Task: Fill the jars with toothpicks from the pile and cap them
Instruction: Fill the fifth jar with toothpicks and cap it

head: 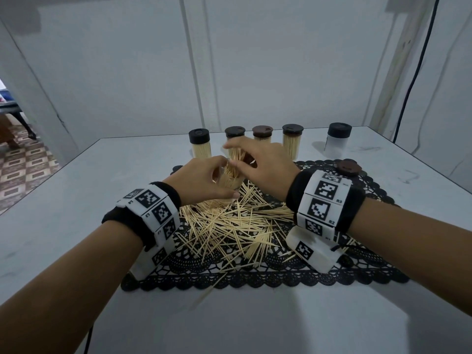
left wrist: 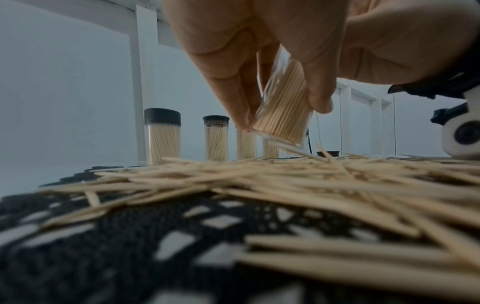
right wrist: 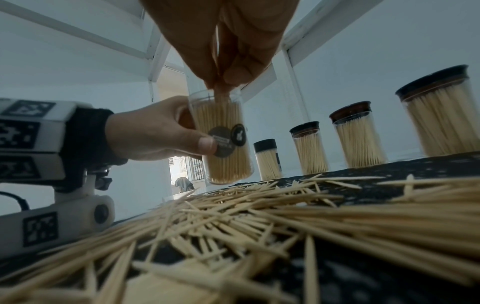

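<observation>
The left hand (right wrist: pixel 158 133) held the nearly full open jar (right wrist: pixel 223 139) just above the pile (head: pixel 237 221) on the desk, while the right hand's (head: pixel 258 164) grip pinched a toothpick bundle (head: pixel 236 159) at its mouth, best fed upright and parallel.

A domestic room is suggested rather than a lab or workshop. A plain white table (head: pixel 76 226) is set against pale panelled walls (head: pixel 115 72), and a black lace doily (head: pixel 255 274) is spread on it. Patterned floor tiles (head: pixel 23 169) are seen through a doorway at the left, where a barred gate (right wrist: pixel 193 167), blurred, may be made out beyond.
</observation>
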Motion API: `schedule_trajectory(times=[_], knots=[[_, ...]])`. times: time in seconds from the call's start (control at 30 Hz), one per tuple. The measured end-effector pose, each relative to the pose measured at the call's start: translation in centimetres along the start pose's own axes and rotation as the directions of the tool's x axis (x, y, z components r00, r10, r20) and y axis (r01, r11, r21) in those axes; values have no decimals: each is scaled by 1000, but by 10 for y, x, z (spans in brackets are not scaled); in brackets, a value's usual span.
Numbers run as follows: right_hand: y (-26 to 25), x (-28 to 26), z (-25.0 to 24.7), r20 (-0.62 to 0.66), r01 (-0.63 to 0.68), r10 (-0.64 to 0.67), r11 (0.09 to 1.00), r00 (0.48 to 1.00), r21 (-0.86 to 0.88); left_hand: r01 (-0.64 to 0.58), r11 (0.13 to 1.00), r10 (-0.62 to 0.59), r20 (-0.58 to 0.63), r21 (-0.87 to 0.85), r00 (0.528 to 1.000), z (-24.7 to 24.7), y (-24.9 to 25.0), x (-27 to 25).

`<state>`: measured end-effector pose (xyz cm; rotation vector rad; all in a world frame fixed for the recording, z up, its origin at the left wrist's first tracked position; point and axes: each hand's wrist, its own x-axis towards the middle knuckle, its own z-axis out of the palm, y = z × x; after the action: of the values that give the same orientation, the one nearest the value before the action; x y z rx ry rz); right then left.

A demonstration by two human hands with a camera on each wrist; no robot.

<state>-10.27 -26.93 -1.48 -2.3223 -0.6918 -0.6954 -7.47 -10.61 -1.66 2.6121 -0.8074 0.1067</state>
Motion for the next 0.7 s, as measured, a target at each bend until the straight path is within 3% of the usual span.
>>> schedule_trajectory(times=[0.1,0.3,0.43,0.7], knots=[[3,2,3,2,39,-39,998,999,-49,1,1000,-1,-12,1,1000,1,-1,0],[3,-1,11,-16,53,-52,997,998,47,-2,999,-2,-67,-49,998,2,-2,1],[2,0,10,-4,82,-82,996,997,24,11,999,-14,-72,-45,997,2,-2,1],[9,3,3,-88,-4,5,1000,996,11,-13,997,7,-78,-78,997,1,-3,0]])
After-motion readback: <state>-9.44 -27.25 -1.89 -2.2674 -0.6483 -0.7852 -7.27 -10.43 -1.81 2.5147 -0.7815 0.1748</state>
